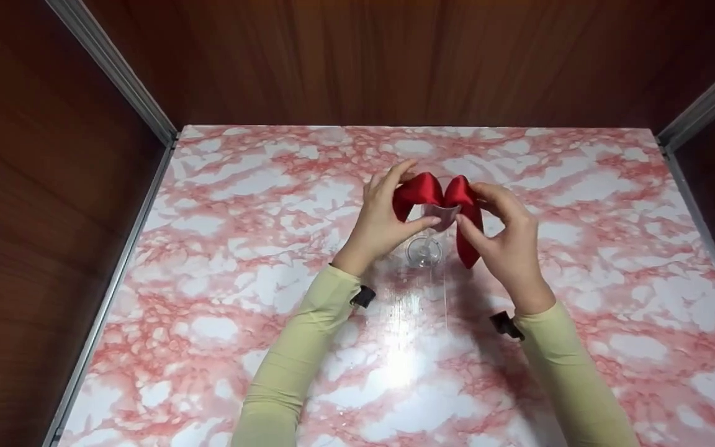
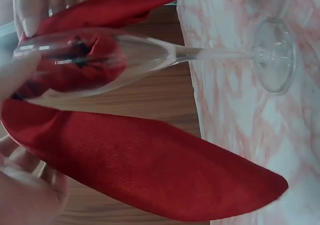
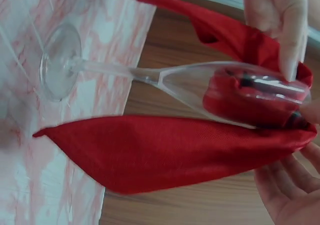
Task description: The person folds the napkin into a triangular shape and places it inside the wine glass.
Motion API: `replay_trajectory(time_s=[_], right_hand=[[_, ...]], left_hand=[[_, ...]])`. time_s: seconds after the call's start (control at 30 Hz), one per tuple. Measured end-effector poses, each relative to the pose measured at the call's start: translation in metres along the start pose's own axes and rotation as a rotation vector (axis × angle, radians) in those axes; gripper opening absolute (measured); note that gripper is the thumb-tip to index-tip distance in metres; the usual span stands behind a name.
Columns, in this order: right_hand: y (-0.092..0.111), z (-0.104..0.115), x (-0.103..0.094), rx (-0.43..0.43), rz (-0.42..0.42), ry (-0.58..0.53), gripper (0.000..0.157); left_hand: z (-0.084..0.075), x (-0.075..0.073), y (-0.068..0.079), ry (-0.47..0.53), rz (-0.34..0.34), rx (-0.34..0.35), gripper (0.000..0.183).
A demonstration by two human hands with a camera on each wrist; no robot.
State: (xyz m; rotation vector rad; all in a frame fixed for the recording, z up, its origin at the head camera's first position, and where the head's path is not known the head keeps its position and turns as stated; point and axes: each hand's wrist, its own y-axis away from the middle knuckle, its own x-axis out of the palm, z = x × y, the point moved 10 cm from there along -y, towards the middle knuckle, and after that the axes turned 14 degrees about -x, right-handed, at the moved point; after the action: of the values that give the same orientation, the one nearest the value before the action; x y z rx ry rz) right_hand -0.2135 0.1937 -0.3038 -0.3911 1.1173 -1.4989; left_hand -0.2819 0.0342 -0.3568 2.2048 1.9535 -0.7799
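Observation:
A clear champagne flute (image 1: 424, 252) stands upright on the table, with a red satin napkin (image 1: 469, 249) tucked into its bowl. Two long flaps of the cloth fold over the rim and hang down outside the glass on either side. At the rim, my left hand (image 1: 377, 218) pinches the left fold, its thumb against the bowl and its fingers behind the cloth. My right hand (image 1: 510, 239) grips the opposite fold, thumb near the rim. The right wrist view shows bunched cloth through the flute's bowl (image 3: 187, 82) and a broad flap (image 3: 145, 152) ending in a point.
The table (image 1: 221, 329) has a glossy red-and-white marbled top. Dark wood panels (image 1: 332, 62) rise behind it and at both sides, with metal strips (image 1: 125, 74) at the corners. A small black piece (image 1: 364, 297) sits at the left sleeve cuff, another (image 1: 506, 325) at the right.

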Motion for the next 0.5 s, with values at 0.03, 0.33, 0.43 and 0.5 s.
replay_trajectory(time_s=[0.03, 0.33, 0.43, 0.5], right_hand=[[0.000, -0.001, 0.001, 0.003, 0.005, -0.007, 0.041], [0.000, -0.013, 0.005, 0.016, 0.031, 0.013, 0.040], [0.000, -0.027, 0.006, 0.015, 0.050, 0.038, 0.040], [0.000, -0.038, 0.007, 0.027, 0.057, 0.045, 0.041]], left_hand=[[0.002, 0.002, -0.001, 0.030, 0.025, -0.024, 0.086], [0.006, 0.008, -0.009, 0.197, 0.085, -0.067, 0.080], [0.007, 0.007, -0.014, 0.163, 0.069, -0.072, 0.080], [0.007, 0.006, -0.018, 0.150, 0.061, -0.063, 0.080]])
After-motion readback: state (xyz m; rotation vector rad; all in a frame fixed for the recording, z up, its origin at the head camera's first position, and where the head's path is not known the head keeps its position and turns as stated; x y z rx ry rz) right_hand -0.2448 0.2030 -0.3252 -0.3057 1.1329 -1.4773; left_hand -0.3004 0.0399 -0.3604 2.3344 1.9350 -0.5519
